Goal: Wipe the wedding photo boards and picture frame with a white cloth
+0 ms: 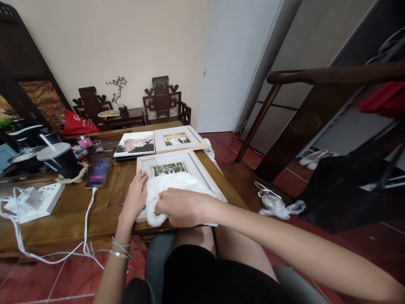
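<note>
A white picture frame (pixel 202 171) with a small photo lies flat on the wooden table (pixel 72 211) in front of me. My left hand (pixel 135 195) rests flat on its left edge, fingers stretched out, with bracelets on the wrist. My right hand (pixel 177 207) is closed on a fluffy white cloth (pixel 167 185) that lies over the lower half of the frame.
Behind it lie a second white frame (pixel 177 139) and a photo print (pixel 135 144). A phone (pixel 98 172) on a white cable, a power strip (pixel 34 200), a lidded black cup (pixel 60 160) and a pink mug (pixel 84 141) stand left. A wooden chair (pixel 303 126) stands right.
</note>
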Tool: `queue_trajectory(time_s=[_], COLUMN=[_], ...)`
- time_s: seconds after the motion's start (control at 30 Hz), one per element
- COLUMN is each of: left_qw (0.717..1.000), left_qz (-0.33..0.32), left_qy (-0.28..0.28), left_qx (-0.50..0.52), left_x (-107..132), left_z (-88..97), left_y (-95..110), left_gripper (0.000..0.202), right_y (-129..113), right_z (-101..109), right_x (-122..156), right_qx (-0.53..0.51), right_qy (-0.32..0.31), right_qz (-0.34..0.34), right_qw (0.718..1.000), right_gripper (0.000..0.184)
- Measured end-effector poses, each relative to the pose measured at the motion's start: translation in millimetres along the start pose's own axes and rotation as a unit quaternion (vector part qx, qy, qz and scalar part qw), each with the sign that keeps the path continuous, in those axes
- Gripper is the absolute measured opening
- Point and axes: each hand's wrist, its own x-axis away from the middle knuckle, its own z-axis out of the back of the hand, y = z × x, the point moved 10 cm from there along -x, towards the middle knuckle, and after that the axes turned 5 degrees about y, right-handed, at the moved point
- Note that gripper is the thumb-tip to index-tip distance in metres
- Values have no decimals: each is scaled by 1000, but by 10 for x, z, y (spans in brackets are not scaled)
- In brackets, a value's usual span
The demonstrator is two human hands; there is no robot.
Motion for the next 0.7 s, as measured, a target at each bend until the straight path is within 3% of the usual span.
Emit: queue_trajectory(time_s=[0.1,0.3,0.37,0.6,0.7], left_qw=[1000,1000,1000,1000,999], left_qz=[-3,-2,9,13,2], left_qy=[-6,-2,-3,-14,-23], left_qx=[-9,-13,-11,-23,-28], left_x=[-9,10,23,31,19], left_z=[-5,-49,-56,-60,-70], left_y=[-7,-51,-62,-39,-40], left_gripper=[42,40,40,41,41], right_y=[69,592,650,135,93], right_z=[-6,27,31,7,8], right_x=[79,648,711,236,205], right_qx=[-8,-30,-35,-17,-36], right_qy=[2,-55,-65,23,55], right_qz=[-23,-174,-193,-45,-24], right_qw=[1000,983,978,999,998], right_gripper=[28,42,42,32,32])
